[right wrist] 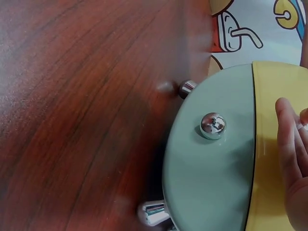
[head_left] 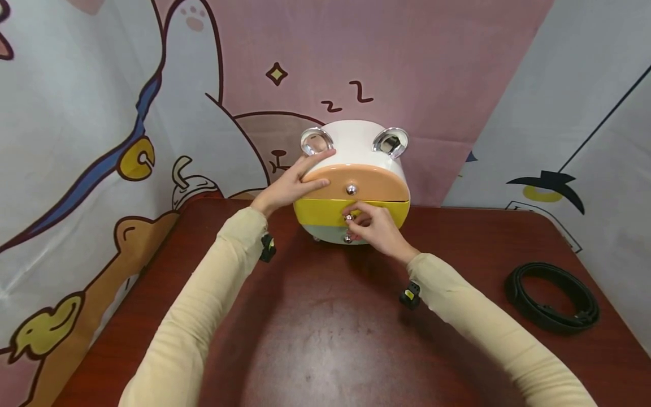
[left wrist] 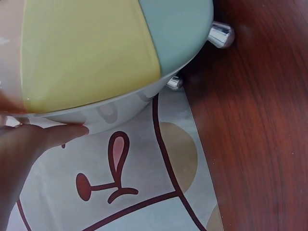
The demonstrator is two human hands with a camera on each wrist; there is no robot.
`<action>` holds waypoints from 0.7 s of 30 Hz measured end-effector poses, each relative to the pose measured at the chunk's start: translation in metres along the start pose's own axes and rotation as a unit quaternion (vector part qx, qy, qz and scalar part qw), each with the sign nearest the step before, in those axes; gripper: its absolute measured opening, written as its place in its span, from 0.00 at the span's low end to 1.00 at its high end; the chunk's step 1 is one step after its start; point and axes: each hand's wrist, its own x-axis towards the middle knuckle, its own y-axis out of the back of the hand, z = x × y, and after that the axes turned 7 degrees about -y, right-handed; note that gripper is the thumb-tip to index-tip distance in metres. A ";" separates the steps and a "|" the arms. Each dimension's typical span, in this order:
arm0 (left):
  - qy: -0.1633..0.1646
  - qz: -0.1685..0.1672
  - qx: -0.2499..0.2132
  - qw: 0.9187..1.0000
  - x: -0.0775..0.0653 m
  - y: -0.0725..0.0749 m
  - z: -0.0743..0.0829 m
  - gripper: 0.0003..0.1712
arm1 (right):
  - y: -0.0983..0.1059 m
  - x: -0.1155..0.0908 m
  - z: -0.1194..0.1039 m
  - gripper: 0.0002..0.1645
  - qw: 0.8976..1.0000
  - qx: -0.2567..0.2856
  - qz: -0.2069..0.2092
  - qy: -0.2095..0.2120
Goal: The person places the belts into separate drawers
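A rounded small drawer cabinet [head_left: 356, 141] has a white body, two silver ear-like pieces on top and three coloured drawer fronts. My left hand [head_left: 292, 183] rests against its left side and upper front, fingers extended toward the orange drawer [head_left: 378, 180]. With fingertips and thumb, my right hand [head_left: 378, 229] pinches the silver knob [head_left: 348, 217] of the yellow drawer [head_left: 317, 211]. Below, the green drawer [right wrist: 216, 178] carries its own silver knob [right wrist: 213, 125]. A narrow dark gap runs along the yellow drawer's top edge in the head view.
The cabinet stands on short silver feet [right wrist: 153, 213] at the back of a reddish-brown table [head_left: 325, 339]. A coiled black belt [head_left: 551, 297] lies at the right. Cartoon-printed cloth [head_left: 407, 56] hangs close behind the cabinet and along both sides.
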 end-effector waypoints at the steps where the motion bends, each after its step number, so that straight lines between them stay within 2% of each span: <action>1: -0.002 0.000 0.000 1.000 -0.001 0.000 0.004 0.34 | -0.001 0.000 0.000 0.10 1.000 -0.003 0.003 0.002; 4: -0.005 0.005 -0.004 1.000 -0.004 -0.001 0.018 0.33 | -0.004 0.001 0.012 0.11 0.999 -0.026 0.019 0.026; 10: -0.011 0.009 -0.006 1.000 -0.003 -0.003 0.019 0.33 | -0.007 0.001 0.017 0.14 0.989 -0.110 0.054 0.082; 21: -0.001 0.008 -0.022 1.000 -0.005 -0.005 0.020 0.31 | -0.006 0.004 0.015 0.12 0.983 -0.143 0.062 0.092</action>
